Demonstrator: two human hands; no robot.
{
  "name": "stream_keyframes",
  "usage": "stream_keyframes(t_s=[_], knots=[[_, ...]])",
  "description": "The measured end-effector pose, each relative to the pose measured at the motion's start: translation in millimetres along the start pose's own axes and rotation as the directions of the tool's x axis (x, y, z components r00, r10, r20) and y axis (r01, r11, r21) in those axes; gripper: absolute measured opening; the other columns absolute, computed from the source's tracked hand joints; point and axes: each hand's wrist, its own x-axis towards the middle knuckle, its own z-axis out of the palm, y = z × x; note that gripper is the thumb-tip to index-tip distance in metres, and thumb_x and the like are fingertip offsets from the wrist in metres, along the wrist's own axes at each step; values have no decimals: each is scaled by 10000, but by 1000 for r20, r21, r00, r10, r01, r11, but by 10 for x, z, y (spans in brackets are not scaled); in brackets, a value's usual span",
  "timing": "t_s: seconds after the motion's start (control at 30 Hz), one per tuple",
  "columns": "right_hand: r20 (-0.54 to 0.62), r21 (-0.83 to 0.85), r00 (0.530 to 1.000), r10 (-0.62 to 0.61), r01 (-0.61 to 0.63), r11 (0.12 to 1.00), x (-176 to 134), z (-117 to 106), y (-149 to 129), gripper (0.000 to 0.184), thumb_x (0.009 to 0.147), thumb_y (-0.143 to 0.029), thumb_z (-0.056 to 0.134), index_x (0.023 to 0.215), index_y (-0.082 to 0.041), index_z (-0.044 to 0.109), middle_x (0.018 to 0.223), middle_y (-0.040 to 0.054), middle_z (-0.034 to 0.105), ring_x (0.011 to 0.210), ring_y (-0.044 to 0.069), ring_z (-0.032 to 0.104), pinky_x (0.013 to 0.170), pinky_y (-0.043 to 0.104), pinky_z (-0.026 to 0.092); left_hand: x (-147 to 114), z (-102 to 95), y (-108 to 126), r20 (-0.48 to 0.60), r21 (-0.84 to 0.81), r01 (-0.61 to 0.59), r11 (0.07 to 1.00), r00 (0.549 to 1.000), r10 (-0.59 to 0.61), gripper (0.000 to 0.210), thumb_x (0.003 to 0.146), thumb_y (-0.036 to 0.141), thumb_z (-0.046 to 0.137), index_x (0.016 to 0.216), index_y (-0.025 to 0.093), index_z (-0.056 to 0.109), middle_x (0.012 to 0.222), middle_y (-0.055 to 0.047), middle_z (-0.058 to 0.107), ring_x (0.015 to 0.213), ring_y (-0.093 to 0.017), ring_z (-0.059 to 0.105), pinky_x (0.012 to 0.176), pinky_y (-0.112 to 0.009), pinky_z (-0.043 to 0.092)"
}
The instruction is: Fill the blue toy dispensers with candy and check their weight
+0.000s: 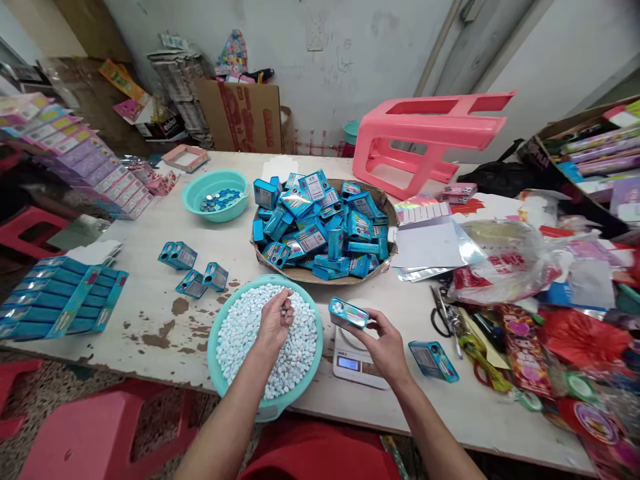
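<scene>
My left hand [277,323] is over a turquoise basin [214,343] heaped with small white candies [240,333]. Its fingers are curled together on a few candies, partly hidden by the hand. In my right hand [385,347] is a blue tin [349,312], tilted with its opening upward and some white pieces showing inside. That tin is above a white digital scale [357,373] with a lit display, partly covered by my hand. Another blue tin [433,361] lies on the table right of the scale.
A cardboard tray [260,257] piled with blue tins stands behind the basin. Several blue tins [190,283] and a display pack [63,297] are at left. A second basin [193,183] holds blue lids. Scissors [440,313], bags and a pink stool [367,150] crowd the right.
</scene>
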Motion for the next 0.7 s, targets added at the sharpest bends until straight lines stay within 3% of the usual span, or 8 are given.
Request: stream_keyframes(t_s=[0.1,0.2,0.33,0.43,0.5,0.57,0.63,0.7], knots=[[-91,18,991,95,-94,995,9,-210,378,416,679,-420,701,1026,-211,605,1026,51,627,891,224,575,826,385,461,287,221,79,53,386,-163,908,987,155,381,710,489,634,880,150,606,484,91,276,383,-39,238,374,-183,145],[-156,42,975,161,-156,987,52,-261,765,444,667,-438,694,1031,-201,600,1023,57,626,911,244,588,838,414,474,685,635,65,102,736,-281,616,945,309,390,731,504,590,909,160,639,507,41,432,460,-87,404,454,-215,301],[-185,43,975,120,-114,993,74,-258,1062,492,698,-450,661,1096,-176,566,1087,96,608,972,256,582,861,443,486,1133,1225,-49,116,855,-285,434,919,377,494,546,521,744,884,169,665,838,-94,655,875,-259,581,711,-312,412],[-256,-94,966,-36,12,996,12,-377,983,586,720,-436,658,1223,-182,495,1277,140,499,1170,279,475,916,464,465,1258,1512,-113,92,967,-179,180,910,405,467,606,579,677,864,190,667,946,-139,662,965,-335,572,760,-375,403],[-328,-171,934,-140,87,981,-53,-498,773,553,752,-413,644,1232,-184,492,1291,146,482,1207,275,441,925,465,463,1208,1592,-126,92,992,-123,41,890,448,416,688,570,605,880,206,663,937,-136,663,935,-326,587,740,-367,402],[-364,-155,911,-194,146,977,-112,-582,478,443,788,-374,623,1177,-182,535,1218,135,532,1151,253,487,914,450,475,1026,1571,-140,136,987,-162,6,844,519,402,734,550,569,939,216,656,893,-119,662,898,-305,591,722,-340,392],[-342,-18,925,-166,170,985,-146,-571,165,404,802,-345,621,1166,-190,540,1195,121,550,1102,233,527,925,440,477,705,1457,-190,218,959,-283,23,784,581,418,741,533,582,1008,218,644,817,-95,648,865,-282,583,715,-307,374],[-249,221,963,-103,160,962,-143,-454,-96,572,760,-361,673,1265,-213,451,1307,121,481,1171,237,493,972,435,456,280,1283,-296,290,892,-436,123,759,583,433,692,474,666,1041,219,645,733,-68,616,828,-255,570,697,-267,356]])
